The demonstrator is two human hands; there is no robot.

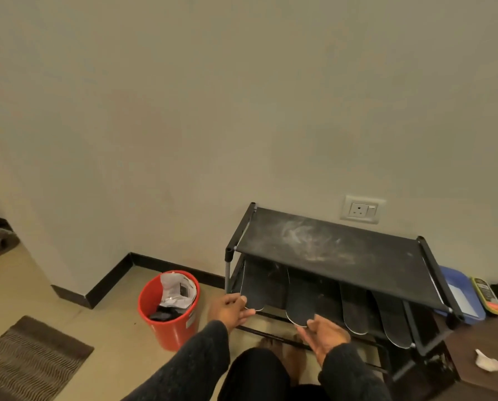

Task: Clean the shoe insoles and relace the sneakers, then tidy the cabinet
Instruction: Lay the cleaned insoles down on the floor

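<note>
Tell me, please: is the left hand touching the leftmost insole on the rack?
Touching. The head view shows the left hand with its fingers curled over the lower edge of the leftmost insole, with no gap between them.
</note>
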